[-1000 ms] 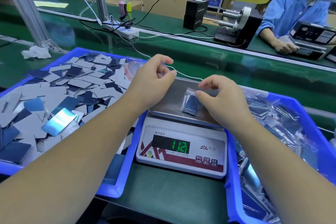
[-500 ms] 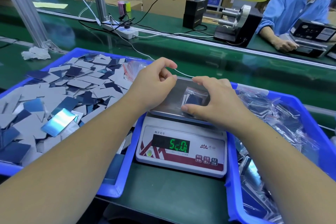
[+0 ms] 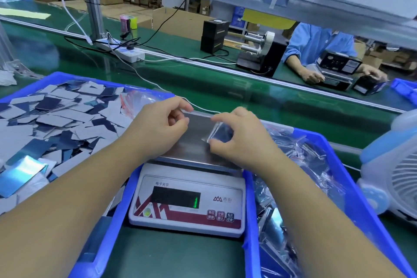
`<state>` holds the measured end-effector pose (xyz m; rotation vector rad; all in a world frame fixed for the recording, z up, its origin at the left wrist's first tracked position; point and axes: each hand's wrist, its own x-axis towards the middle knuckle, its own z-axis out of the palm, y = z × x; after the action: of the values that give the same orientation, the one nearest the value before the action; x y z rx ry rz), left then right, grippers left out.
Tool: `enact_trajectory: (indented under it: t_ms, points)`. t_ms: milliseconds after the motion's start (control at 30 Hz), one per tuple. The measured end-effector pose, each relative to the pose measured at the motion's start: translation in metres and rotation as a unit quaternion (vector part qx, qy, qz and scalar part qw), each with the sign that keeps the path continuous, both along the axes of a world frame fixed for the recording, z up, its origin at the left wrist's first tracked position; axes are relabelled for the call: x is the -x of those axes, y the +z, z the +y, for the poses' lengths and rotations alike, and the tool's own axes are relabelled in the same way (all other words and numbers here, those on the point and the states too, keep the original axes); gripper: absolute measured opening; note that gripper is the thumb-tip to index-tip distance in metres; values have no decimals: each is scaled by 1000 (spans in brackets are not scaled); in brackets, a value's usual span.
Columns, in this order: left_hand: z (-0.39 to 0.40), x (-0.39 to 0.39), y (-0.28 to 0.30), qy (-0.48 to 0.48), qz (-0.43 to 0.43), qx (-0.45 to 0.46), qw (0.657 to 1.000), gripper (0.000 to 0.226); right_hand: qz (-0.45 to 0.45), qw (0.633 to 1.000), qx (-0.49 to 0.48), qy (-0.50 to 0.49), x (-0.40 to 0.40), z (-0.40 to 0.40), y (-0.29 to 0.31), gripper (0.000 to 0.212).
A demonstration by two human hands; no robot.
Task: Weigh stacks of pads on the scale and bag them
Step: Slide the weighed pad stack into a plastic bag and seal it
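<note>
While the scale reads one digit:
Right hand: bagged pads pinched above its pan.
Left hand: curled, nothing seen held, over pan's left edge.

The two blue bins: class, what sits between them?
In the head view, a white electronic scale sits between the left bin and the right bin, on the green bench.

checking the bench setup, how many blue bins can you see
3: a bin of loose pads left of the scale, a bin of bagged pads right of it, and a bin's corner at the far right edge.
</note>
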<state>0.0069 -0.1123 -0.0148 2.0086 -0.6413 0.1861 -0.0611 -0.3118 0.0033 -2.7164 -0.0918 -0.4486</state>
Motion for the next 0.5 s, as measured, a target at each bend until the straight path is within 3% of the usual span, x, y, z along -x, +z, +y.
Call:
enact_trajectory:
  t_ms: [100, 167, 233, 333, 500]
  points:
    - [-1, 0, -3, -6, 2, -2, 1000, 23, -47, 991, -44, -117, 0, -27, 16, 44]
    - [-1, 0, -4, -7, 8, 5, 1000, 24, -30, 981, -63, -182, 3, -47, 26, 34]
    - [-2, -1, -4, -9, 8, 8, 1000, 24, 45, 970, -25, -237, 7, -62, 32, 23]
    - [-1, -1, -5, -10, 5, 7, 1000, 24, 173, 938, 50, -297, 11, -72, 34, 30]
    - [-2, -2, -5, -15, 10, 11, 1000, 25, 91, 946, -5, -313, 6, -77, 32, 41]
